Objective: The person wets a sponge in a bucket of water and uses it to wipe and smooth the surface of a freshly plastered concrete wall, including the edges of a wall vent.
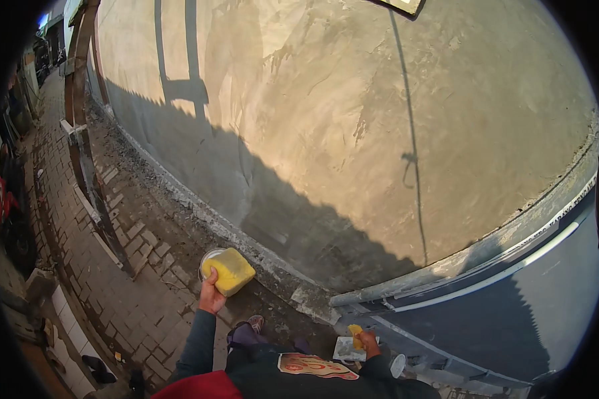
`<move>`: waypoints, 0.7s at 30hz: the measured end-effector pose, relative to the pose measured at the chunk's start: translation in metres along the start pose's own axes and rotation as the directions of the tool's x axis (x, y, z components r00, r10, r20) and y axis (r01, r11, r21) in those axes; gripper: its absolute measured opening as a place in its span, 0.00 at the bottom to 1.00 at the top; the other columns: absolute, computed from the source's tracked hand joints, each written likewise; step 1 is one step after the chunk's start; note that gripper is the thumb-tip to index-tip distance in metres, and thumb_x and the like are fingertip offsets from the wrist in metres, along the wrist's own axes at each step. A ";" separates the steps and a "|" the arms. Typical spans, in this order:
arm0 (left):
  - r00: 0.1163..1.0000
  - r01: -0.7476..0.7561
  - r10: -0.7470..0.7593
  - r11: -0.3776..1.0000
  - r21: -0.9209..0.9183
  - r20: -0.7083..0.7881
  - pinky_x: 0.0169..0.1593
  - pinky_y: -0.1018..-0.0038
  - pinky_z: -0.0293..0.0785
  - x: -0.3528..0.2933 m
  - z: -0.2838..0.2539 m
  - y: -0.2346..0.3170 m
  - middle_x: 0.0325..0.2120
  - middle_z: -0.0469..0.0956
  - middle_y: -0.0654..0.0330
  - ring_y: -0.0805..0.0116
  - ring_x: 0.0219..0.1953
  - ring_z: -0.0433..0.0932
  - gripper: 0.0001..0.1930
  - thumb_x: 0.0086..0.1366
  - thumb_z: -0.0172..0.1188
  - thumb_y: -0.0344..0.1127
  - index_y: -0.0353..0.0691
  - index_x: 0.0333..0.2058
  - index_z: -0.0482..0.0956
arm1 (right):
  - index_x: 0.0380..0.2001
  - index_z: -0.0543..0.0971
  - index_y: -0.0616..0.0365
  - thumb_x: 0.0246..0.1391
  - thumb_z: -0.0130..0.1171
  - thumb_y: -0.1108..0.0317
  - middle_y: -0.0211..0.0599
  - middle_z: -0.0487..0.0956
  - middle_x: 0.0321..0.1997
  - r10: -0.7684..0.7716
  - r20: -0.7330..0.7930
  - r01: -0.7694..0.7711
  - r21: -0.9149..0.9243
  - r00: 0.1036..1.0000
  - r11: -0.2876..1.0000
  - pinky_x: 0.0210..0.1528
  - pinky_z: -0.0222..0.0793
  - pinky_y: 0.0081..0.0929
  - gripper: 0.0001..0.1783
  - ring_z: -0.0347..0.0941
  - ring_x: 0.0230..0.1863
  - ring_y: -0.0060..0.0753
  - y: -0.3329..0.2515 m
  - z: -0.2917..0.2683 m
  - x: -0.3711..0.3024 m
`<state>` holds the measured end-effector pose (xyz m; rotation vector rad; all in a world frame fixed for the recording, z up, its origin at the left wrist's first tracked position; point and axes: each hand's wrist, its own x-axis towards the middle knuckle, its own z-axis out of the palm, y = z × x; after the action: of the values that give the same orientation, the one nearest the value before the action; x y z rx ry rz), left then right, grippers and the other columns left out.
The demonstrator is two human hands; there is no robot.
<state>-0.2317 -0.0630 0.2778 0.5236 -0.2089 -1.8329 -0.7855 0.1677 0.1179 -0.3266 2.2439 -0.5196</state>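
My left hand (211,296) grips a yellow block (231,271) that looks like a large sponge, with a greyish near side. Behind that sponge a pale round rim (207,255) shows, like that of a bucket; most of it is hidden. Lower right, my right hand (368,344) is closed on a small yellow piece (356,332), whose exact kind I cannot make out. Just below this hand lies a whitish tray (346,351), partly covered by it. A white cup-like container (398,365) stands to its right.
A plastered wall (326,133), half in shadow, rises ahead, with a cord (412,146) hanging down it. A wooden ladder-like frame (83,159) leans at left above the brick paving (146,312). A red motorcycle (5,199) stands far left. A grey panel (512,299) is at right.
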 end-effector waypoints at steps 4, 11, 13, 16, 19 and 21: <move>0.915 -0.369 0.290 0.883 0.291 0.281 0.59 0.64 0.72 0.096 0.169 0.058 0.56 0.72 0.57 0.63 0.57 0.73 0.24 0.75 0.50 0.46 0.38 0.62 0.63 | 0.50 0.76 0.64 0.55 0.63 0.74 0.37 0.79 0.44 -0.219 0.400 -0.030 0.531 0.890 0.847 0.49 0.72 0.39 0.19 0.77 0.44 0.38 -0.066 0.002 -0.007; -0.012 -0.913 0.688 -0.303 0.273 0.725 0.69 0.66 0.57 0.187 0.500 0.140 0.64 0.63 0.41 0.51 0.68 0.63 0.31 0.61 0.51 0.19 0.32 0.65 0.62 | 0.50 0.77 0.63 0.62 0.61 0.63 0.32 0.79 0.43 -0.551 0.336 0.020 0.841 0.764 0.541 0.47 0.72 0.32 0.18 0.77 0.44 0.29 -0.204 -0.003 -0.102; -0.088 -0.803 0.660 -0.490 0.339 0.746 0.72 0.55 0.47 0.232 0.556 0.150 0.66 0.57 0.35 0.36 0.70 0.52 0.35 0.59 0.51 0.23 0.30 0.67 0.56 | 0.50 0.77 0.64 0.62 0.61 0.60 0.32 0.80 0.43 -0.596 0.280 0.096 0.849 0.752 0.520 0.46 0.72 0.29 0.20 0.77 0.44 0.26 -0.201 -0.001 -0.121; 0.092 -0.734 0.678 -0.449 0.510 0.730 0.71 0.43 0.42 0.252 0.615 0.087 0.68 0.52 0.35 0.29 0.70 0.48 0.41 0.55 0.54 0.27 0.30 0.68 0.52 | 0.51 0.78 0.65 0.62 0.61 0.62 0.32 0.80 0.43 -0.615 0.207 0.129 0.881 0.761 0.456 0.45 0.72 0.27 0.20 0.77 0.42 0.26 -0.182 -0.009 -0.147; -0.041 -0.796 0.475 -0.548 0.259 0.879 0.70 0.37 0.37 0.206 0.633 -0.048 0.69 0.50 0.38 0.30 0.71 0.41 0.42 0.53 0.52 0.24 0.35 0.69 0.52 | 0.51 0.77 0.65 0.62 0.60 0.64 0.33 0.81 0.42 -0.618 0.062 0.226 0.898 0.784 0.377 0.45 0.72 0.26 0.19 0.78 0.41 0.26 -0.190 -0.047 -0.167; -0.094 -0.844 0.165 -0.537 0.009 0.982 0.71 0.39 0.39 0.182 0.604 -0.072 0.71 0.50 0.44 0.32 0.71 0.43 0.45 0.50 0.53 0.21 0.39 0.70 0.53 | 0.50 0.77 0.66 0.59 0.58 0.66 0.33 0.80 0.44 -0.677 -0.083 0.354 0.895 0.731 0.272 0.47 0.69 0.22 0.19 0.76 0.43 0.24 -0.235 -0.085 -0.199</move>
<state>-0.6104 -0.2815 0.7384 0.2504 -1.8531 0.1802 -0.7043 0.0600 0.4077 -0.5575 1.1929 -1.7755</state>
